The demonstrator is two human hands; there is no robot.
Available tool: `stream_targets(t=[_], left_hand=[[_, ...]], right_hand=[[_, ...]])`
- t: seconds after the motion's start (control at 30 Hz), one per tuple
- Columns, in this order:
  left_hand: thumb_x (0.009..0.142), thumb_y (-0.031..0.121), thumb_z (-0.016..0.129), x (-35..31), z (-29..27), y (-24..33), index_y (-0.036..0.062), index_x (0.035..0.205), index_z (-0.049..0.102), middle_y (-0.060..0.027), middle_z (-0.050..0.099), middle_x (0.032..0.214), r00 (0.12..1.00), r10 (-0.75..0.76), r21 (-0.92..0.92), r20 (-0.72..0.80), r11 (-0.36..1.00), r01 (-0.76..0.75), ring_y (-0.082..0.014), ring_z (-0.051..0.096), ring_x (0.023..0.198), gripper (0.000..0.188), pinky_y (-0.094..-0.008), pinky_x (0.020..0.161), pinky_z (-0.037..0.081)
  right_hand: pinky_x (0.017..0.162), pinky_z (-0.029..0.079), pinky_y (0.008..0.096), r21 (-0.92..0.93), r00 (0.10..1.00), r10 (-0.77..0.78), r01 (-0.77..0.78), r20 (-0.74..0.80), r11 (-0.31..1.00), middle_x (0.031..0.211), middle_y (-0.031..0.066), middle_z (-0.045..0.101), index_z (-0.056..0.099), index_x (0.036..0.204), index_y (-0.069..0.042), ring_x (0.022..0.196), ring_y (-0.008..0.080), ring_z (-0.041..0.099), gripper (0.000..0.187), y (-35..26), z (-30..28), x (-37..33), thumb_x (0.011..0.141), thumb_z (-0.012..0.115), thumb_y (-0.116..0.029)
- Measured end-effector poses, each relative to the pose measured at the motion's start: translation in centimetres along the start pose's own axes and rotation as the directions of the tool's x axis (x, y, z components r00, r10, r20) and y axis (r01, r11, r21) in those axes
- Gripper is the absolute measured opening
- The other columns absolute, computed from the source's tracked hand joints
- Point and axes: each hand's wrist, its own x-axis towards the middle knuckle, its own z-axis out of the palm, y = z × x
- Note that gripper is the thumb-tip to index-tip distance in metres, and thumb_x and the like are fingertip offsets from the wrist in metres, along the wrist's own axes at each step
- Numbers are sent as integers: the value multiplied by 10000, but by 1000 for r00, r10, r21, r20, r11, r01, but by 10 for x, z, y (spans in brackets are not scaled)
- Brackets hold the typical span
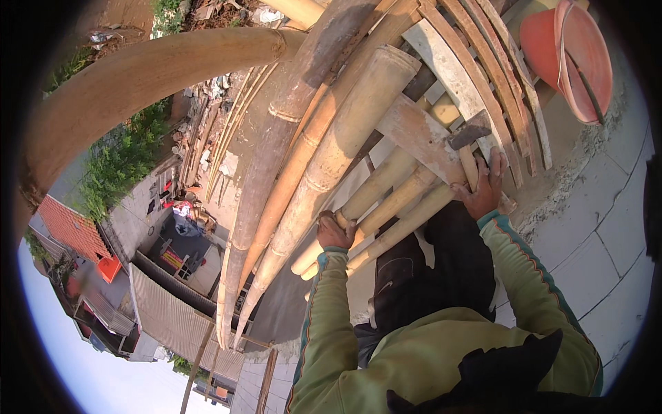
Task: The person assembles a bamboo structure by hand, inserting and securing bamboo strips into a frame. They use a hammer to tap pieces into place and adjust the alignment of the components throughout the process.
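Observation:
My left hand (336, 231) is closed around a bamboo pole (380, 185), one of several short poles lying side by side in front of my legs. At the right, my right hand (484, 185) grips the wooden handle of a hammer (470, 130). The hammer's dark head lies over a mortar-stained board (424, 138), just beyond my fingers. Beside that hand, the ends of several curved-looking wooden strips (498, 83) come down close to the fingertips.
Long thick bamboo poles (324, 169) run past my left side. Another large bamboo (158, 69) crosses at the upper left. An orange bucket (541, 41) lies tipped at the upper right. Pale block wall (600, 248) borders the right. Far below are a corrugated roof (169, 303) and debris-strewn ground.

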Motion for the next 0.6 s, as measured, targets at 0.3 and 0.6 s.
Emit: stream_targets(t=[0.3,0.6], left_hand=[[772,409,811,-3,9,-16,-64,1202,461,-269,596,1049,998,-27,45,57,999,24,-508,617,950,729,-561,817,511],[833,451,742,-9,10,-18,-92,1326,421,-309,587,1162,999,5,75,42,997,-8,-524,622,1040,800,-563,875,521]], right_hand=[[1167,352,627,-5,995,95,-95,10,995,1637,252,316,588,1440,-88,1485,538,300,936,2,4,1,653,930,-462],[1070,420,566,-19,990,136,-135,24,991,1687,183,296,579,1471,-154,1524,460,303,946,7,5,-11,631,926,-417]])
